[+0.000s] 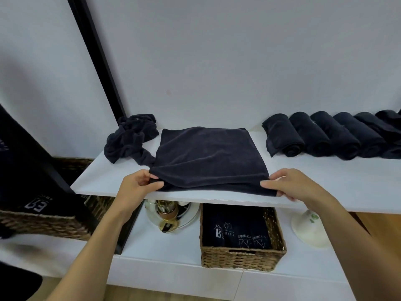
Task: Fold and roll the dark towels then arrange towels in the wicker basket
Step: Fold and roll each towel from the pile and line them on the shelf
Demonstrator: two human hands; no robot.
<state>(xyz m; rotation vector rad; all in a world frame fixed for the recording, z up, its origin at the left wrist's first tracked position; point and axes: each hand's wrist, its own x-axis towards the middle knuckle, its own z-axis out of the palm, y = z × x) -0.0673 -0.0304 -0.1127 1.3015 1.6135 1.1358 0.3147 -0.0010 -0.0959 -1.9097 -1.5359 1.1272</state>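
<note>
A dark towel (206, 157) lies folded flat on the white shelf (325, 181). My left hand (138, 183) pinches its near left corner. My right hand (286, 183) pinches its near right corner. A crumpled dark towel (128, 140) lies at the shelf's far left, touching the flat one. Several rolled dark towels (332, 135) lie in a row at the far right. On the lower shelf stands a wicker basket (240, 257) with folded dark towels (236, 229) inside.
A glass and brass object (169, 213) sits on the lower shelf left of the basket. A white fan base (310, 229) stands to its right. A larger wicker basket (43, 222) with dark cloth is at the left. A black pole (97, 55) leans against the wall.
</note>
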